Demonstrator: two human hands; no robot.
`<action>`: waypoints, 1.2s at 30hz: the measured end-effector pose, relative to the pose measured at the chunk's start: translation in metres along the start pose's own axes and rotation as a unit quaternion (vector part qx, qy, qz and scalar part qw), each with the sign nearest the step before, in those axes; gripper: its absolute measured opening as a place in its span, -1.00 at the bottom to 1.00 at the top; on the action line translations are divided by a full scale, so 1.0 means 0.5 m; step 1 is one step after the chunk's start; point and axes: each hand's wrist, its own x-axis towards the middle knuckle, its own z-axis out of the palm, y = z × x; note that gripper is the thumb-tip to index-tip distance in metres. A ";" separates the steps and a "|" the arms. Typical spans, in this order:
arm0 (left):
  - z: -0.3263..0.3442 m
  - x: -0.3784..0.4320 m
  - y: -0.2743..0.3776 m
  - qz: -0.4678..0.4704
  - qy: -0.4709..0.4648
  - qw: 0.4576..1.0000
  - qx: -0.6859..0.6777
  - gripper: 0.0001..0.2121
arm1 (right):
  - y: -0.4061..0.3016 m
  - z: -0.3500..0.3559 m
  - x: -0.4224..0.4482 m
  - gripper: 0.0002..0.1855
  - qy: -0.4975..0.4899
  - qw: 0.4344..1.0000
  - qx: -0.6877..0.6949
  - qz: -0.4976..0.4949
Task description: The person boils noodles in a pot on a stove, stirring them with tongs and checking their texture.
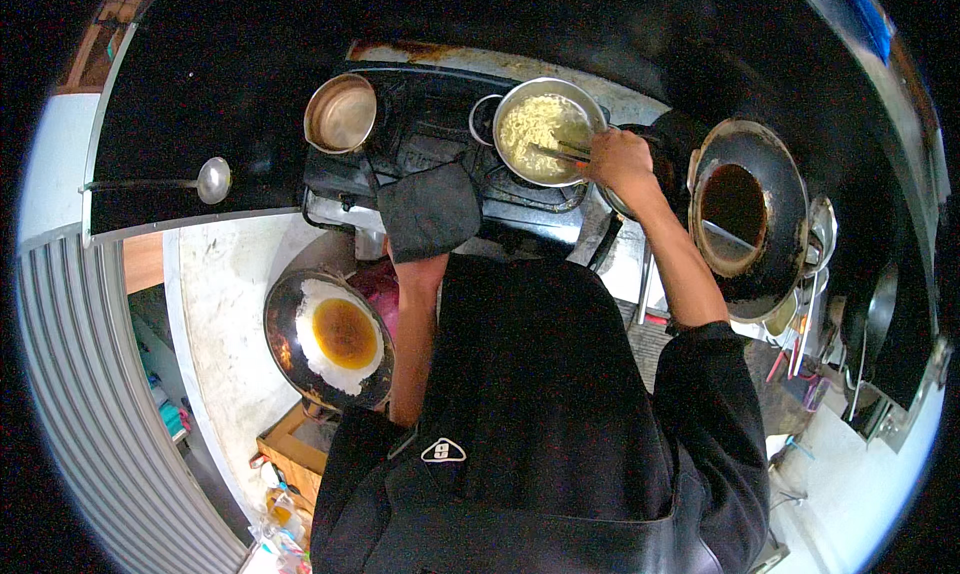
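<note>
Noodles (531, 128) lie in liquid in a metal pot (596, 109) on the right part of a gas stove (427, 116). My right hand (621, 159) is closed on dark, slender utensils (559, 152), whose tips reach into the pot; whether they are tongs or chopsticks I cannot tell. A folded black cloth (430, 210) at the stove's front edge covers most of my left hand (417, 265), whose fingers are hidden. On the stove's left side stands a small, worn metal saucepan (340, 114).
At the right is a wok (787, 199) holding dark liquid. Lower left, another wok (289, 379) contains amber oil. A metal ladle (214, 180) hangs at the left. A pan's black handle (606, 242) juts out near my right forearm.
</note>
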 end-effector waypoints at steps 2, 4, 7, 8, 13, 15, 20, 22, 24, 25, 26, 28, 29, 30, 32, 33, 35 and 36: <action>-0.007 0.002 -0.003 -0.050 0.028 0.985 -0.160 -0.56 | 0.017 -0.018 -0.024 -0.56 0.001 0.999 0.032 0.003; -0.025 0.010 -0.014 -0.021 0.049 0.998 -0.043 -0.56 | 0.036 -0.032 -0.045 -0.54 -0.010 0.999 0.052 -0.003; -0.017 0.010 -0.005 -0.035 0.051 0.996 -0.059 -0.57 | 0.064 -0.043 -0.068 -0.48 -0.004 0.996 0.094 -0.001; -0.006 0.007 -0.002 0.011 0.042 0.996 0.077 -0.57 | 0.071 -0.049 -0.074 -0.47 -0.013 0.995 0.101 0.010; 0.020 -0.004 0.003 0.139 0.024 0.893 0.426 -0.57 | 0.091 -0.098 -0.121 -0.53 0.034 0.987 0.155 0.012; 0.023 -0.002 0.002 0.131 0.019 0.900 0.415 -0.57 | 0.097 -0.113 -0.134 -0.54 0.051 0.984 0.168 0.006; 0.039 -0.003 0.005 0.106 0.025 0.943 0.316 -0.56 | 0.109 -0.085 -0.122 -0.55 0.059 0.985 0.161 -0.005; 0.042 -0.004 0.007 -0.004 0.019 1.000 -0.012 -0.56 | 0.090 -0.055 -0.105 -0.56 0.073 0.992 0.102 -0.021; 0.054 -0.010 0.023 -0.136 0.001 0.905 -0.404 -0.57 | 0.072 -0.024 -0.077 -0.47 0.058 0.998 0.036 -0.005; 0.051 -0.011 0.023 -0.148 0.005 0.885 -0.442 -0.57 | 0.059 -0.020 -0.068 -0.47 0.057 0.998 0.016 -0.006; 0.047 -0.012 0.023 -0.160 0.009 0.864 -0.478 -0.57 | 0.047 -0.018 -0.062 -0.48 0.057 0.998 -0.005 -0.007; 0.016 0.001 -0.003 -0.082 0.070 0.968 -0.227 -0.56 | 0.035 -0.055 -0.059 -0.47 0.010 0.999 -0.032 -0.015; 0.025 0.005 -0.003 -0.078 0.093 0.974 -0.189 -0.56 | 0.038 -0.061 -0.057 -0.46 0.010 0.999 -0.041 -0.009; 0.041 -0.002 0.003 -0.068 0.120 0.979 -0.153 -0.56 | 0.029 -0.083 -0.059 -0.45 0.011 0.999 -0.051 -0.011; 0.040 -0.014 0.004 -0.056 0.119 0.980 -0.151 -0.57 | 0.030 -0.129 -0.068 -0.44 -0.020 0.996 -0.090 -0.015; 0.027 -0.019 0.004 -0.054 0.091 0.977 -0.185 -0.57 | 0.036 -0.139 -0.068 -0.44 -0.016 0.995 -0.099 -0.010; 0.012 -0.025 0.007 -0.104 0.058 0.911 -0.394 -0.59 | 0.042 -0.178 -0.084 -0.47 -0.003 0.993 -0.116 -0.009; 0.002 -0.025 0.013 -0.150 0.050 0.816 -0.555 -0.59 | 0.041 -0.188 -0.087 -0.47 0.009 0.994 -0.110 0.003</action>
